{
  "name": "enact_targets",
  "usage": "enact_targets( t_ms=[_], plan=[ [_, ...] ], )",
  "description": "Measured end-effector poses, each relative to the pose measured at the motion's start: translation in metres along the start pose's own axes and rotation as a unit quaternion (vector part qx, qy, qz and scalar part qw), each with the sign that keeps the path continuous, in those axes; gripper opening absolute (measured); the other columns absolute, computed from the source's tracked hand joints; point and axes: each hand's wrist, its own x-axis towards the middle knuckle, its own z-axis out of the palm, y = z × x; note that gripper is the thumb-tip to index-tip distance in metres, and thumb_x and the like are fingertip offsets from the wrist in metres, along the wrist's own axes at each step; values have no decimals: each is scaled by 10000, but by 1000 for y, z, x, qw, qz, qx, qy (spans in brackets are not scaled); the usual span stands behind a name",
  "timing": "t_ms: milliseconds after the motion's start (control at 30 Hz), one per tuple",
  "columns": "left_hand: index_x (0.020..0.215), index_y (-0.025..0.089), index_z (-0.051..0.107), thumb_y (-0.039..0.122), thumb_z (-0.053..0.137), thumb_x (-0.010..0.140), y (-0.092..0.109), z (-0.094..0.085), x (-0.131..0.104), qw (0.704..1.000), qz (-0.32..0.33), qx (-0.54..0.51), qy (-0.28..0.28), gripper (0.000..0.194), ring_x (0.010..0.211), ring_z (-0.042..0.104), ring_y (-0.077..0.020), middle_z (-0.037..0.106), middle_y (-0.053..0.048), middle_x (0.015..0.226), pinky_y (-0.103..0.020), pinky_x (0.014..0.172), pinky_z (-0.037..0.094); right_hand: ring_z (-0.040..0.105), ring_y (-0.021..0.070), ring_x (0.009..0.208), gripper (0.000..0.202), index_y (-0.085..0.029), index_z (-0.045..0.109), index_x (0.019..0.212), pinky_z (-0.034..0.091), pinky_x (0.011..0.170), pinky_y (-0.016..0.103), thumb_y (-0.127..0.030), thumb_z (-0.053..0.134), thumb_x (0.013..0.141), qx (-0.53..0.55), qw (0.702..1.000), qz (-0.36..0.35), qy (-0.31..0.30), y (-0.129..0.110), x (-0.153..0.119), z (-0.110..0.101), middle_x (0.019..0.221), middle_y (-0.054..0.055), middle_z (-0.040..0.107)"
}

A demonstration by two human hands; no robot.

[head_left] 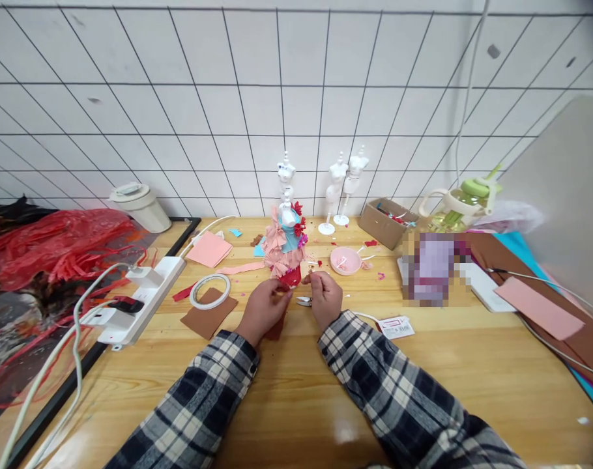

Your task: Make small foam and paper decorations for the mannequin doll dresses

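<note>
The right hand [327,297] has fingers closed on scissors [304,301], a brown scrap [307,279] at their tips. The left hand [264,307] is at the dress [287,242]; whether its fingers grip it, I cannot tell. The dress stands on the surface [287,397], mannequins [336,181] behind.

Toward my body I can pass freely over the wooden tabletop [287,404]. Straight ahead the paper-frilled dress form [290,241] blocks me, while leftward the tape roll [206,305] and power strip [154,299] lie in the way.
</note>
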Motion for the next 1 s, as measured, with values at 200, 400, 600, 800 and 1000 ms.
enact_targets(
  t_ms=[200, 400, 600, 800, 1000],
  plan=[
    [1111, 173, 610, 327, 537, 852, -1, -1, -3, 966, 111, 221, -73, 310, 1000, 565, -278, 622, -136, 1053, -402, 887, 425, 656, 179, 834, 260, -194, 691, 1024, 517, 770, 324, -309, 491, 904, 24, 999, 32, 34, -3, -6, -9, 1011, 74, 706],
    [1022, 155, 632, 496, 643, 755, -8, -1, 3, 988, 28, 153, 5, 434, 969, 585, -294, 654, -128, 992, -422, 866, 432, 576, 139, 662, 254, -172, 676, 951, 483, 608, 271, -228, 437, 887, -8, 999, 33, 16, -4, -15, -14, 859, 57, 623],
    [995, 157, 656, 474, 712, 691, 7, 4, 3, 987, -87, -124, 58, 443, 928, 629, -251, 703, -98, 979, -392, 870, 453, 574, 158, 746, 261, -174, 637, 1054, 476, 671, 275, -179, 512, 825, -98, 990, -12, -97, -10, -19, -1, 881, 55, 610],
    [1010, 142, 671, 398, 719, 713, 16, 8, 1, 906, -159, -388, 60, 394, 995, 636, -220, 713, -96, 1053, -360, 917, 452, 613, 167, 721, 242, -196, 674, 971, 474, 691, 290, -222, 441, 912, -120, 982, 22, -145, 2, -19, 0, 802, 40, 681],
    [1100, 154, 617, 380, 714, 722, 11, 5, -2, 895, -163, -415, -8, 451, 1040, 630, -215, 679, -120, 1143, -329, 891, 465, 611, 189, 837, 265, -198, 658, 1002, 460, 787, 321, -125, 432, 884, -149, 980, 4, -133, 10, -7, -6, 858, 43, 691]
  ],
)
